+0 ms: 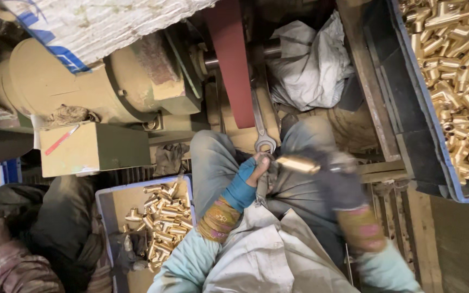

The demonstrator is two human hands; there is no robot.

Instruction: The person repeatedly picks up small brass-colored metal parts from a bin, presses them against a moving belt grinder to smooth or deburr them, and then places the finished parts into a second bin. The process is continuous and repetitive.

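One brass fitting (pixel 298 164) is pinched between left hand (pixel 256 172) and blurred, gloved right hand (pixel 336 165) above the lap. Blue bin (pixel 408 103) is heaped with fittings; grey tray (pixel 103 217) is partly filled.

golden brass fitting (pixel 298 164), red belt (pixel 233 65); blue-rimmed tray (pixel 100 206)

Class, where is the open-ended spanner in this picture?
In the head view, the spanner lies near the centre, right of the red sanding belt, its jaw end just above the left hand.
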